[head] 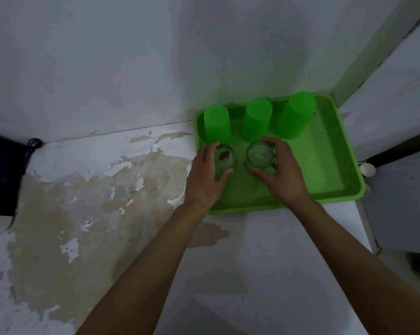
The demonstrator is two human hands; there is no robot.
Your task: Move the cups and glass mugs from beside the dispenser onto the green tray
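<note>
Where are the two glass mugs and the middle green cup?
left glass mug (224, 157), head view, on its glass top
right glass mug (260, 154), head view, on its round top
middle green cup (256, 119), head view, on its side wall

Hands (242, 175) around glass mugs (260, 154) on green tray (329, 165)

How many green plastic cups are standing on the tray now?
3, upside down along the far edge of the green plastic tray: left cup, middle cup, right cup. None seems hidden.

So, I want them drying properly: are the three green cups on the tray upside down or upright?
Upside down. All three green cups show closed bases on top, rims down on the green tray.
</note>
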